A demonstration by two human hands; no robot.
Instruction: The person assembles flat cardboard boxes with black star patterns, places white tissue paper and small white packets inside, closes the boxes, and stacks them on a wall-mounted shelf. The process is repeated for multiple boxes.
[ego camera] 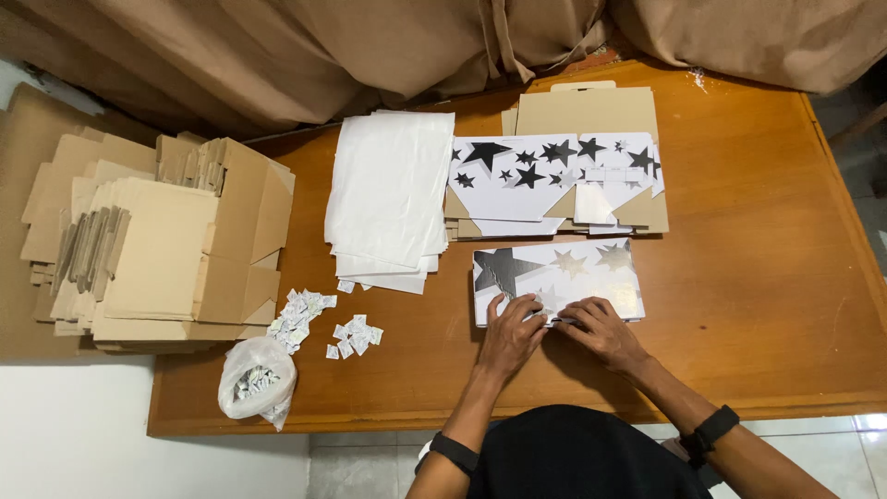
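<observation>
Near the table's (785,351) front edge, the left hand (508,334) and right hand (601,331) press down with fingers spread flat on the near flap of a star-printed white box (573,273), apparently to crease it (neither hand grips anything). Beyond lie flat star-printed blanks (527,176), white paper sheets (388,194), and, at the left edge, brown cartons (157,249).

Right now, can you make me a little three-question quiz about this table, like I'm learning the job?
1. True or false: both hands press on the star-printed box.
2. What lies beside the white sheets? A) a stack of star-printed flats B) scissors C) a cup
3. What holds small packets near the table edge?

Key:
1. True: left hand and right hand rest on it.
2. A.
3. A clear plastic bag.
</observation>
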